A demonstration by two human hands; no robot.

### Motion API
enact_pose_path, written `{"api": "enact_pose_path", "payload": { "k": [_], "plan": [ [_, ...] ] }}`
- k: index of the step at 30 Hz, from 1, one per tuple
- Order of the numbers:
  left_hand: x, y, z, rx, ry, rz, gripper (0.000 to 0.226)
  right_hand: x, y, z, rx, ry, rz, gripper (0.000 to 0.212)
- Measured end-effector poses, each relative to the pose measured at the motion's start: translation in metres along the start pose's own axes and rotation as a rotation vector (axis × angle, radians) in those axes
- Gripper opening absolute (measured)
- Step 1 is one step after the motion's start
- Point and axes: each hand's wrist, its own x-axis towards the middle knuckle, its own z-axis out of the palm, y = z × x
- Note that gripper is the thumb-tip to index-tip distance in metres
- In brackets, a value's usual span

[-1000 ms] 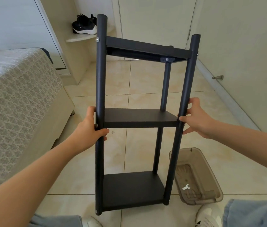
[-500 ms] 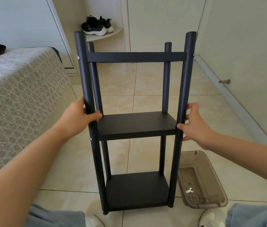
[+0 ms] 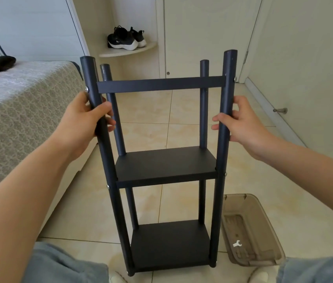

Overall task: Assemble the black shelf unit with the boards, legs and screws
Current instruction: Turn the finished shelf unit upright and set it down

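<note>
The black shelf unit (image 3: 165, 166) stands upright between the person's knees (image 3: 63, 264). The left hand (image 3: 84, 121) curls round its front left leg (image 3: 108, 170), and the right hand (image 3: 241, 121) round the front right leg (image 3: 222, 150). The sneakers' (image 3: 124, 38) white mark is unreadable. One knee hides the tray's (image 3: 263, 213) corner.

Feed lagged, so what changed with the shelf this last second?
The shelf unit swung from a skewed tilt to upright, square to the camera. The left hand and right hand slid up its front legs, from the middle board to just under the top board, still gripping. The tray and wrench stayed put.
</note>
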Motion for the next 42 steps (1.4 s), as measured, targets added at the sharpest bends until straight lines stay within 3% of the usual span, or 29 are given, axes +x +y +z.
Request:
{"api": "enact_pose_path", "payload": {
  "k": [13,22,28,34,42],
  "plan": [
    [0.031,-0.003,0.027,-0.024,0.150,0.181,0.009,0.038,-0.006,0.014,0.137,0.172,0.004,0.035],
    [0.129,-0.003,0.047,0.042,0.140,0.190,0.008,0.142,-0.008,0.018,0.123,0.141,0.005,0.033],
    [0.206,-0.006,0.071,0.068,0.231,0.134,0.012,0.218,-0.008,0.016,0.122,0.076,0.021,0.031],
    [0.247,0.037,0.082,0.061,0.213,0.039,0.013,0.253,-0.050,-0.010,0.103,0.058,0.098,0.033],
    [0.276,0.154,0.072,0.043,0.196,-0.090,0.013,0.282,-0.166,-0.065,0.062,0.031,0.156,0.030]
  ]
}}
